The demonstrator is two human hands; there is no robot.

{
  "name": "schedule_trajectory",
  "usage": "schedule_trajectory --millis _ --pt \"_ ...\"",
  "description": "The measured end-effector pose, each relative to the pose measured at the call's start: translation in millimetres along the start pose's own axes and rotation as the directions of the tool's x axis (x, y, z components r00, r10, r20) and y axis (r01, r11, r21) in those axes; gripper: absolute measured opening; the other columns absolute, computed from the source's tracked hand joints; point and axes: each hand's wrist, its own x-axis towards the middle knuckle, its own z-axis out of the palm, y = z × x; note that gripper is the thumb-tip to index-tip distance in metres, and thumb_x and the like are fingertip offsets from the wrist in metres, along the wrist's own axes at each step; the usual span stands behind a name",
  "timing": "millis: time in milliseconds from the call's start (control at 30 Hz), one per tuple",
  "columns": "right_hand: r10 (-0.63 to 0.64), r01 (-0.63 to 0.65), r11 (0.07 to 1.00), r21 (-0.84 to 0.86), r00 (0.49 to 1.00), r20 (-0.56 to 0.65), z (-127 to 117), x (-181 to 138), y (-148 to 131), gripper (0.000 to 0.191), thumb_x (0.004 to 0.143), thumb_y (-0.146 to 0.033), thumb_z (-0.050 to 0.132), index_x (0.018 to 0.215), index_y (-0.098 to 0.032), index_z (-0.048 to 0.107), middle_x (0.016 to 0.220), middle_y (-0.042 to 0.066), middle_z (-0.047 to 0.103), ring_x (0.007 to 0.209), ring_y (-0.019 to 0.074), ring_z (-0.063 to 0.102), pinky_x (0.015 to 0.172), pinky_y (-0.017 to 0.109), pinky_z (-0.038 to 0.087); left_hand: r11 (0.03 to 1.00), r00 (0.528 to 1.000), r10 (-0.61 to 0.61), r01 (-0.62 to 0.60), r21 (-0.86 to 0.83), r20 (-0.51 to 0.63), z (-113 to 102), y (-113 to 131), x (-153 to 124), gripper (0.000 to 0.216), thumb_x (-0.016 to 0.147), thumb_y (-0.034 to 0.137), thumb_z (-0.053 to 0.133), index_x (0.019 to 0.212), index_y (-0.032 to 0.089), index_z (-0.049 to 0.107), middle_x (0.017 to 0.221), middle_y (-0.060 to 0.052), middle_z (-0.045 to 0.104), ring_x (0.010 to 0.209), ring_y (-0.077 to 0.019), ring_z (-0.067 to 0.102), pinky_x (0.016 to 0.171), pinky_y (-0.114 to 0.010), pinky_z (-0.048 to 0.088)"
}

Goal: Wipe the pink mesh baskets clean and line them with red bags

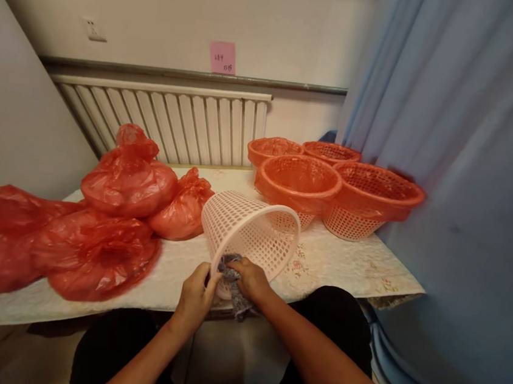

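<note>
Both hands at a tipped white basket

The left hand (194, 295) grips the basket (252, 231) rim at the surface (170, 268) edge; the right hand (250, 278) fingers close on a grey cloth (237, 297) at its mouth.

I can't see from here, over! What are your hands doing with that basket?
Left hand grips pale basket rim. Right hand presses grey cloth at the rim. Basket tipped on its side. Red bags left, apart.

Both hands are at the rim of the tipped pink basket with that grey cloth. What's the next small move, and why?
Probably push the grey cloth further into the pink basket. The basket lies on its side with its mouth toward the person, the left hand steadies the rim, and the right hand grips cloth that hangs at the rim.
</note>
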Motion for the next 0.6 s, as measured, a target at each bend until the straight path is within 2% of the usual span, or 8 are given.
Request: schedule_trajectory --millis 100,233,333,400,467,533,600 --pt "0.144 -0.136 0.971 -0.198 0.989 0.025 -11.9 4.7 18.4 0.04 0.088 -0.02 0.043 0.12 -0.031 0.064 0.105 0.007 0.063 0.092 0.0222 0.061 0.08 0.031 0.044 0.998 0.998 0.045 -0.047 0.053 0.036 -9.8 15.2 24.9 0.021 0.089 0.035 0.051 0.074 0.02 0.051 0.066 0.004 0.049 0.062 -0.0142 0.048 0.06 -0.025 0.037" --pt "0.245 -0.246 0.949 -0.2 0.969 -0.028 -16.5 12.1 37.7 0.047 0.087 -0.014 0.04 0.127 -0.029 0.059 0.105 0.009 0.063 0.089 0.0211 0.062 0.077 0.03 0.043 0.995 0.998 -0.062 0.063 -0.073 0.014 -6.7 24.0 36.2 0.018 0.085 0.038 0.053 0.087 0.02 0.053 0.07 0.003 0.053 0.065 -0.0151 0.053 0.064 -0.026 0.041" --pt "0.293 -0.297 0.94 -0.165 0.955 -0.05 -12.7 15.4 43.9 0.051 0.084 -0.011 0.042 0.129 -0.031 0.057 0.106 0.007 0.065 0.088 0.0197 0.063 0.078 0.028 0.043 0.974 0.982 -0.182 0.171 -0.151 -0.058 12.1 11.8 15.4 0.02 0.08 0.038 0.057 0.086 0.021 0.05 0.075 0.002 0.055 0.069 -0.0169 0.056 0.067 -0.027 0.044" --pt "0.305 -0.31 0.941 -0.134 0.951 -0.058 -9.7 16.8 44.7 0.051 0.083 -0.012 0.044 0.13 -0.029 0.056 0.11 0.007 0.065 0.095 0.0204 0.062 0.083 0.028 0.043 0.962 0.973 -0.232 0.229 -0.149 -0.007 27.2 -1.8 -5.8 0.018 0.077 0.036 0.058 0.081 0.021 0.048 0.072 0.002 0.054 0.067 -0.0175 0.055 0.065 -0.028 0.044" --pt "0.295 -0.299 0.949 -0.102 0.954 -0.055 -7.3 17.2 43.2 0.051 0.083 -0.017 0.048 0.132 -0.027 0.053 0.116 0.006 0.064 0.103 0.0207 0.06 0.089 0.029 0.042 0.945 0.962 -0.261 0.272 -0.18 0.082 38.6 -14.1 -23.7 0.017 0.076 0.034 0.056 0.086 0.02 0.052 0.077 0.0 0.059 0.072 -0.0193 0.058 0.068 -0.03 0.046" --pt "0.265 -0.267 0.961 -0.076 0.963 -0.037 -5.2 15.9 39.6 0.054 0.082 -0.025 0.054 0.136 -0.027 0.049 0.122 0.005 0.062 0.11 0.0211 0.057 0.093 0.029 0.041 0.933 0.956 -0.275 0.292 -0.21 0.105 43.4 -21.5 -32.4 0.021 0.077 0.033 0.053 0.093 0.019 0.054 0.086 -0.003 0.063 0.08 -0.0205 0.059 0.074 -0.032 0.047" --pt "0.197 -0.197 0.98 -0.036 0.98 0.002 -3.0 12.4 34.1 0.063 0.078 -0.033 0.06 0.139 -0.027 0.045 0.128 0.006 0.058 0.114 0.0226 0.054 0.097 0.032 0.04 0.939 0.96 -0.263 0.277 -0.206 0.092 41.8 -23.9 -32.1 0.018 0.079 0.033 0.05 0.091 0.02 0.055 0.085 -0.003 0.062 0.079 -0.02 0.058 0.073 -0.031 0.046"
